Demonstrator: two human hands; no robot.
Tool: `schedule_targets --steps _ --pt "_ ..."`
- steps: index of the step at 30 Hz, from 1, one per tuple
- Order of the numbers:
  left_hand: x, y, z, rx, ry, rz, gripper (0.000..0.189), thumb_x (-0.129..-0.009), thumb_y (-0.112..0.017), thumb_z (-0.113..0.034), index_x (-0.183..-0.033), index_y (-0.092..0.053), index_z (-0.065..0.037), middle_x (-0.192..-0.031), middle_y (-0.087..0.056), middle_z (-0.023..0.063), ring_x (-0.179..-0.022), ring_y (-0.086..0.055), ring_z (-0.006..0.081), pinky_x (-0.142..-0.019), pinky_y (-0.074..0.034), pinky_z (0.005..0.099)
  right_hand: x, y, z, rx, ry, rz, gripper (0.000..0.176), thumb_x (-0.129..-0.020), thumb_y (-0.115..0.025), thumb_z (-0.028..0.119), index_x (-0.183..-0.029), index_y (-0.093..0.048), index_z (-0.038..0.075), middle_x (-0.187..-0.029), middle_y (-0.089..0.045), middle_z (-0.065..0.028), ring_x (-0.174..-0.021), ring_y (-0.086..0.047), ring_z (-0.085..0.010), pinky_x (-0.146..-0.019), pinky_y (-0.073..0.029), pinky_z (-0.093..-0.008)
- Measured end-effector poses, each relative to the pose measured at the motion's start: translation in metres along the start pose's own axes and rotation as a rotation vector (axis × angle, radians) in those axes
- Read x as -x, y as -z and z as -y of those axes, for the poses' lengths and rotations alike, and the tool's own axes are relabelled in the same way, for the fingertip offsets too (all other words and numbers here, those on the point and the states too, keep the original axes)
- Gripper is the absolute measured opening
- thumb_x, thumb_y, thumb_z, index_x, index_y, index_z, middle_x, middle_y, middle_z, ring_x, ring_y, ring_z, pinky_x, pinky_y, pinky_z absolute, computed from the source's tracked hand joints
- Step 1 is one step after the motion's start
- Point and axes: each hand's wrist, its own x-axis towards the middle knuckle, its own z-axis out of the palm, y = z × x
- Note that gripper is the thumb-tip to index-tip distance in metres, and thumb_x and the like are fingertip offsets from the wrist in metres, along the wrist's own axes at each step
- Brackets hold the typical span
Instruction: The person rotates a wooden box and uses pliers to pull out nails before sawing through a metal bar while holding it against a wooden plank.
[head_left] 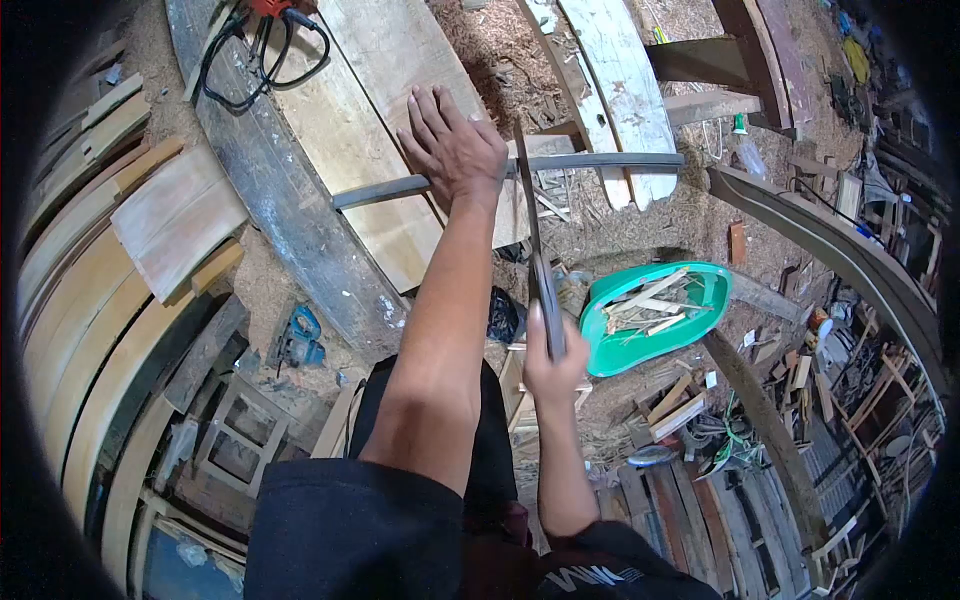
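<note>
Right hand (552, 365) grip: clenched round the near end of a long dark blade (535, 240), whose tip reaches up to the slat. Saw or knife, can't tell; no teeth resolvable.

Left hand (455, 150) grip released: palm flat, fingers spread, pressing on a thin grey slat (600, 161) just left of where the blade meets it.

Slat lies crosswise on a wide pale plank (370, 170), right end overhanging, unsupported.

Judgement: slat is light, thin, probably springy, and the free end would chatter. Best hold is a flat palm on top, close beside the blade. Blade looks thin, likely flexes sideways.

Around:
- dark curved beam (290, 230) left of the plank
- white plank (620, 90) beyond
- green tub (620, 355) of offcuts near the right hand
- blue power tool (298, 338) on the sawdust floor (690, 220)
- black cable (245, 60) top left

In the way: left forearm runs close alongside the blade.
</note>
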Motion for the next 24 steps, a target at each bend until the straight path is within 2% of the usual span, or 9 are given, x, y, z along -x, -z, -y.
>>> schedule_targets --steps 3,9,12,13,15,18,19,21,24 --pt "-0.001 -0.004 0.001 -0.022 0.002 -0.021 0.064 -0.081 -0.05 -0.026 -0.139 -0.041 0.001 -0.154 -0.027 0.022 -0.145 -0.021 0.0342 -0.117 -0.007 0.0564 -0.05 -0.028 0.01 0.018 -0.002 0.043 0.026 -0.092 -0.066 0.018 -0.074 -0.062 0.0 -0.053 -0.047 -0.0021 -0.05 -0.043 -0.0068 -0.047 -0.038 -0.0285" --pt "-0.001 -0.003 0.001 -0.027 0.003 -0.009 0.063 -0.081 -0.05 -0.026 -0.138 -0.042 0.001 -0.153 -0.029 0.0221 -0.144 -0.022 0.035 -0.116 -0.008 0.0557 0.022 0.01 0.013 0.069 -0.017 0.033 0.029 -0.094 -0.064 0.022 -0.075 -0.061 0.001 -0.057 -0.047 0.002 -0.054 -0.039 -0.0054 -0.048 -0.032 -0.0258" --pt "-0.003 -0.003 -0.002 0.005 0.004 -0.025 0.063 -0.082 -0.05 -0.026 -0.138 -0.042 0.0 -0.152 -0.031 0.0222 -0.144 -0.023 0.0354 -0.116 -0.007 0.0556 -0.012 -0.007 0.008 -0.07 -0.116 0.012 0.03 -0.094 -0.064 0.022 -0.074 -0.061 0.0 -0.056 -0.046 0.0015 -0.053 -0.038 -0.0052 -0.048 -0.031 -0.0255" --pt "0.0 -0.003 0.0 0.01 0.009 -0.024 0.063 -0.082 -0.05 -0.026 -0.138 -0.042 0.0 -0.151 -0.032 0.0221 -0.144 -0.023 0.0353 -0.116 -0.007 0.0557 -0.048 -0.03 0.004 0.017 -0.055 0.051 0.03 -0.094 -0.064 0.02 -0.073 -0.061 0.0 -0.056 -0.045 0.0017 -0.053 -0.041 -0.0045 -0.048 -0.032 -0.0256" --pt "0.002 -0.005 0.0 -0.006 0.013 -0.013 0.064 -0.081 -0.051 -0.027 -0.138 -0.041 0.0 -0.152 -0.031 0.022 -0.144 -0.022 0.0351 -0.116 -0.007 0.0558 -0.048 -0.026 0.004 0.051 -0.03 0.081 0.027 -0.093 -0.066 0.016 -0.072 -0.06 -0.001 -0.055 -0.046 0.0016 -0.054 -0.043 -0.0038 -0.048 -0.032 -0.0248" --pt "-0.003 -0.005 0.0 -0.012 -0.009 -0.012 0.065 -0.081 -0.052 -0.027 -0.139 -0.041 0.0 -0.153 -0.03 0.0217 -0.145 -0.022 0.0346 -0.116 -0.007 0.0561 0.004 -0.007 0.004 0.017 0.041 0.006 0.024 -0.089 -0.068 0.012 -0.07 -0.06 0.0 -0.053 -0.051 -0.0073 -0.048 -0.049 -0.0087 -0.047 -0.04 -0.0275" --pt "-0.001 -0.005 0.002 -0.015 -0.004 -0.003 0.065 -0.081 -0.052 -0.028 -0.139 -0.04 0.0 -0.153 -0.029 0.0216 -0.145 -0.021 0.0344 -0.116 -0.006 0.0563 0.02 0.0 0.006 0.024 0.045 -0.003 0.021 -0.088 -0.069 0.01 -0.071 -0.061 0.0 -0.054 -0.052 -0.0076 -0.049 -0.052 -0.0086 -0.048 -0.041 -0.0271" --pt "0.0 0.0 -0.001 -0.029 0.0 -0.007 0.064 -0.083 -0.051 -0.027 -0.14 -0.04 0.0 -0.153 -0.029 0.0218 -0.145 -0.022 0.0344 -0.116 -0.007 0.0556 0.02 0.006 0.001 -0.035 -0.099 0.002 0.024 -0.089 -0.068 0.013 -0.07 -0.06 0.001 -0.053 -0.052 -0.0073 -0.048 -0.049 -0.0089 -0.048 -0.04 -0.0286" --pt "0.002 0.004 -0.002 -0.036 -0.006 -0.023 0.061 -0.085 -0.049 -0.026 -0.14 -0.042 0.001 -0.151 -0.032 0.0228 -0.144 -0.024 0.035 -0.116 -0.01 0.0538 -0.041 -0.015 0.006 0.059 0.047 0.016 0.027 -0.091 -0.066 0.017 -0.07 -0.059 0.001 -0.052 -0.05 -0.0064 -0.048 -0.046 -0.0092 -0.047 -0.039 -0.0304"
